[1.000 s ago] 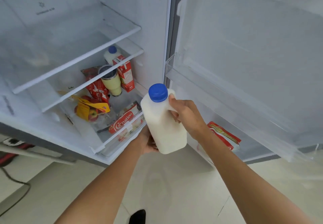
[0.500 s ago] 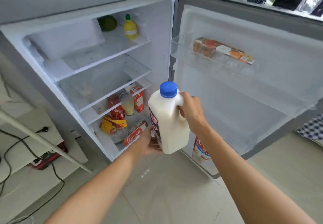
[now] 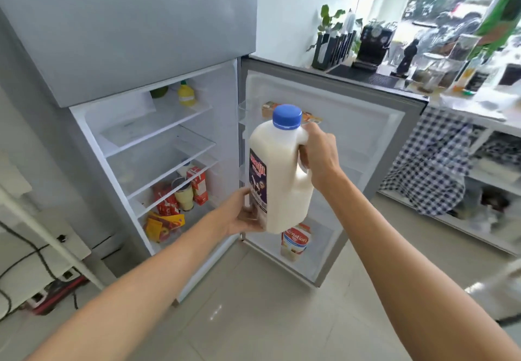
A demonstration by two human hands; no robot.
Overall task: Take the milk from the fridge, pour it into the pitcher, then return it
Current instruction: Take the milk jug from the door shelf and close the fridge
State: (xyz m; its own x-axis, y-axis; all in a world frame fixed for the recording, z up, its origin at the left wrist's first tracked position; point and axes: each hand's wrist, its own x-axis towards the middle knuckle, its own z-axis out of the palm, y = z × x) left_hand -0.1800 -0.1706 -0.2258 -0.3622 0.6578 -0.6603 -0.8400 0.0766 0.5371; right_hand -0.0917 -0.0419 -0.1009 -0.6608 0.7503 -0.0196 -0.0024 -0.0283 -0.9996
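Note:
A white milk jug [image 3: 284, 174] with a blue cap and a dark label is held upright in front of the open fridge [image 3: 158, 146]. My right hand [image 3: 320, 154] grips the jug's handle near the top. My left hand [image 3: 245, 214] cups the jug's lower left side and base. The fridge door [image 3: 366, 146] stands open to the right behind the jug. No pitcher can be made out clearly.
Fridge shelves hold a yellow bottle [image 3: 186, 95], red cartons [image 3: 198, 184], a cup and snack packs. A carton [image 3: 296, 240] stands in the lower door bin. A counter [image 3: 465, 101] with a coffee machine, plants and jars lies to the right, with a checked cloth below. Cables lie on the floor at left.
The jug has risen and come away from the fridge, still held by both hands. My view has lifted and pulled back, so the counter at right now shows.

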